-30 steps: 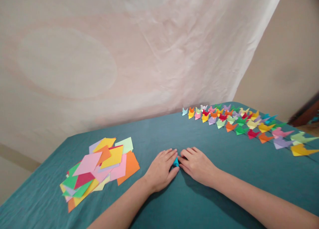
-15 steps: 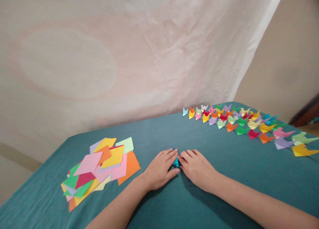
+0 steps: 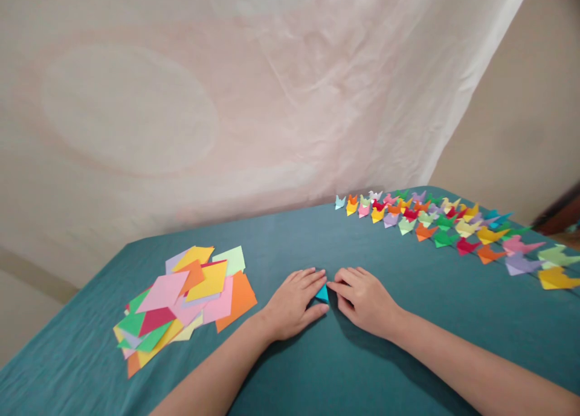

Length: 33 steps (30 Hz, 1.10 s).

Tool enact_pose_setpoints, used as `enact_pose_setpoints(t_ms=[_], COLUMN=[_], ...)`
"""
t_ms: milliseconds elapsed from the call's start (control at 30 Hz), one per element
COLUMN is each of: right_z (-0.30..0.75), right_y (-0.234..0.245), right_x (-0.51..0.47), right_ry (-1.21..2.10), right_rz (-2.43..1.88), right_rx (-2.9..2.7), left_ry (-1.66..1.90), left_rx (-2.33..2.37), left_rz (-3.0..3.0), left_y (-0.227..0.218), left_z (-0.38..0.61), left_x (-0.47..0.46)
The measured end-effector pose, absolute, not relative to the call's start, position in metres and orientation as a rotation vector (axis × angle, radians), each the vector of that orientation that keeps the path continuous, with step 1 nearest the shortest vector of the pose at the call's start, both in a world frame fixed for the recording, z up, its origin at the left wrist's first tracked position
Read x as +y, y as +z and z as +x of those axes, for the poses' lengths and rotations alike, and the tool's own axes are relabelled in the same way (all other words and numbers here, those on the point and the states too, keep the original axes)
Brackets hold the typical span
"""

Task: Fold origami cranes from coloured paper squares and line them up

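A small folded piece of bright blue paper lies on the teal cloth, with a pointed corner showing toward the right. My left hand rests flat over its left part, fingers stretched out and thumb spread apart below it. Part of the paper is hidden under those fingers. At its right edge, my right hand has its index finger extended to the paper and the other fingers curled in. Nothing shows inside the right hand's curled fingers.
Loose coloured paper sheets overlap in a pile on the left. Rows of folded paper birds in many colours stand at the back right. A pale cloth hangs behind the teal-covered table.
My right hand has drawn slightly away to the right, its index finger now more extended. More of the blue paper shows. My left hand stays flat on it. The camera view has shifted slightly.
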State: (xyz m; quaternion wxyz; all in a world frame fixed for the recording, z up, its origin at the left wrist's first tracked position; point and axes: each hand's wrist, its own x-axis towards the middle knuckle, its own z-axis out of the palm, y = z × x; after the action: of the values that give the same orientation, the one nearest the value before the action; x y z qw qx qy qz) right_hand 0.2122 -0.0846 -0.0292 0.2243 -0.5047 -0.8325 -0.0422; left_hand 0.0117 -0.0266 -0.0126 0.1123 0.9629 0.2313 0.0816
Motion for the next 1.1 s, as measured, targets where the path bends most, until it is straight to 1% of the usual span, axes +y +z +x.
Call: enact_pose_setpoints(t_ms=[233,467,600,1100], right_z=[0.215,0.215,0.215,0.224], right_y=[-0.033,-0.034,-0.035,-0.038], right_x=[-0.083,-0.079,-0.077,-0.073], right_ry=[-0.062,-0.167,-0.238,-0.197], right_rz=[-1.378,-1.372,-1.307,-1.057], right_rx=[-2.335,-2.407,-2.467,-2.565], left_ry=[0.244,0.155,0.098,0.062], left_rx=[0.742,0.781,0.798,0.794], left_rz=[2.850,2.853,2.843,2.829], left_y=[-0.014,-0.014,-0.015,-0.013], left_z=[0.008,0.004,0.003,0.002], left_x=[-0.022,-0.018,-0.017,-0.017])
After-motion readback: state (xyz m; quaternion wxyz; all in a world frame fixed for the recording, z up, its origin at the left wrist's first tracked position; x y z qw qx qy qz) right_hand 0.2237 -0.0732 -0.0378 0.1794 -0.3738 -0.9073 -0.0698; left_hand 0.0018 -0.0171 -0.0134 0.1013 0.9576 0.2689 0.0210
